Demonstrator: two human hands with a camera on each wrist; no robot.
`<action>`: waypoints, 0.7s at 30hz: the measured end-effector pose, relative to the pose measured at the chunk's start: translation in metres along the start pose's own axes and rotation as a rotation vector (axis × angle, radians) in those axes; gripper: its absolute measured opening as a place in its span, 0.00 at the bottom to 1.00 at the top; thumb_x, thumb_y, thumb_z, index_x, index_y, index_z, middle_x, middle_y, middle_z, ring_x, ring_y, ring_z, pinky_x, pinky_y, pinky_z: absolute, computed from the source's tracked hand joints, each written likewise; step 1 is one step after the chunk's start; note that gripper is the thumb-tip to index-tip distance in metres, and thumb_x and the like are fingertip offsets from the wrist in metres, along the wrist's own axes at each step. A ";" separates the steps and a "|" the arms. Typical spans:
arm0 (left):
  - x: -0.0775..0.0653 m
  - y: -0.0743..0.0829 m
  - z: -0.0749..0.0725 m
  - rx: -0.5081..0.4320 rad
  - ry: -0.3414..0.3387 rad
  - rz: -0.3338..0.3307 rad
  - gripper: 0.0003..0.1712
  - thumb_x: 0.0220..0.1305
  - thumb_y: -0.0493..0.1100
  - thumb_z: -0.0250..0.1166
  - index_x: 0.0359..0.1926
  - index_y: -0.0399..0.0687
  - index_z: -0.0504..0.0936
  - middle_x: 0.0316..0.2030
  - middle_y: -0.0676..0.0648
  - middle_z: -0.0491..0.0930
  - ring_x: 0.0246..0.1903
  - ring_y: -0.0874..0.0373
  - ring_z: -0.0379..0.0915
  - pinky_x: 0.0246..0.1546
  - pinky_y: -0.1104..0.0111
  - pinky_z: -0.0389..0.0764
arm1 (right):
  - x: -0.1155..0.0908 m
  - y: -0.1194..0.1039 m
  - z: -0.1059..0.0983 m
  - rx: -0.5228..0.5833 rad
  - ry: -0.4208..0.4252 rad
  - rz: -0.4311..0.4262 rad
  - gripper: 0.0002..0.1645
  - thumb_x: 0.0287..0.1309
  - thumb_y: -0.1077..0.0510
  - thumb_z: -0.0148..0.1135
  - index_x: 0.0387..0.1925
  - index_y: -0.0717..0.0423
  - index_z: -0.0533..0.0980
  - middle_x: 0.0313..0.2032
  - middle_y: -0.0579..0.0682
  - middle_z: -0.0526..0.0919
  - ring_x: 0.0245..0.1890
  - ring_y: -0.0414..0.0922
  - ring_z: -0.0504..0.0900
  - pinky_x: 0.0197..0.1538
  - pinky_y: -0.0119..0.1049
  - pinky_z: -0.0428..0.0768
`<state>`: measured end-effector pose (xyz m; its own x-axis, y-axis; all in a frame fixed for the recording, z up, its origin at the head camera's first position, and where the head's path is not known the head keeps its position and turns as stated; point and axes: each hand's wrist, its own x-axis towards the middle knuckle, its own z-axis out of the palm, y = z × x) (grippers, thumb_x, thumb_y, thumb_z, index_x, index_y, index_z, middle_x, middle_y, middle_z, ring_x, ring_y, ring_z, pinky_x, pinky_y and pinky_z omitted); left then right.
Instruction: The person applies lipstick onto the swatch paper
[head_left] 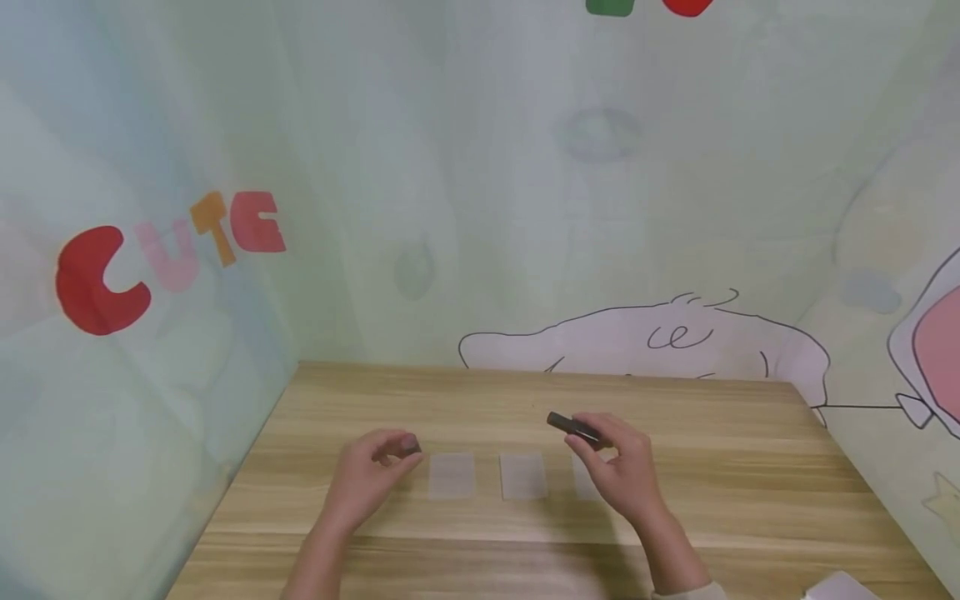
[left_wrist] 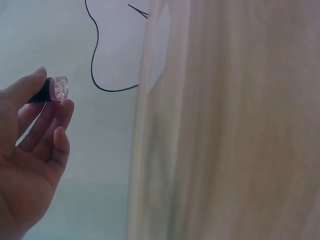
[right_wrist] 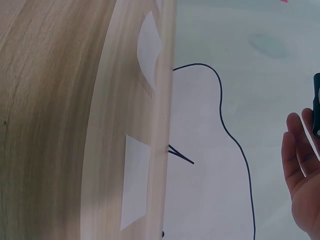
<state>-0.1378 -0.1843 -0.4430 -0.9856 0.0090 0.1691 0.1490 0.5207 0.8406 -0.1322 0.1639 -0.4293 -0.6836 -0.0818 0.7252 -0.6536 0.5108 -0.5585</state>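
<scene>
My left hand (head_left: 367, 473) is over the left part of the wooden table, pinching a small black cylindrical piece (left_wrist: 48, 90) with a clear, faceted end between thumb and fingertips. To the right, my right hand (head_left: 624, 462) holds a slim dark tube (head_left: 573, 427) between thumb and fingers, its far end pointing up and left. At the right wrist view's edge only part of this tube (right_wrist: 316, 107) shows. Between the hands lie a pale square sheet (head_left: 452, 477) and a second sheet (head_left: 523, 477). A third sheet (head_left: 584, 481) is partly hidden behind my right hand.
The wooden table (head_left: 420, 558) ends at a printed cloth backdrop (head_left: 375, 167) with coloured letters and a line-drawn animal. Something white (head_left: 840, 586) sits at the table's lower right, cut off by the frame.
</scene>
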 end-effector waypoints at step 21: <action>-0.003 -0.041 -0.005 0.065 -0.075 -0.051 0.11 0.56 0.36 0.76 0.41 0.43 0.86 0.38 0.49 0.87 0.40 0.55 0.84 0.45 0.61 0.84 | -0.003 -0.001 0.006 0.007 -0.014 -0.025 0.20 0.47 0.71 0.77 0.44 0.57 0.84 0.36 0.49 0.88 0.27 0.38 0.83 0.33 0.24 0.80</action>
<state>-0.1410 -0.2096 -0.4756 -0.9954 0.0436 0.0857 0.0951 0.5765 0.8115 -0.1319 0.1583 -0.4333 -0.6713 -0.1069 0.7334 -0.6731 0.5022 -0.5429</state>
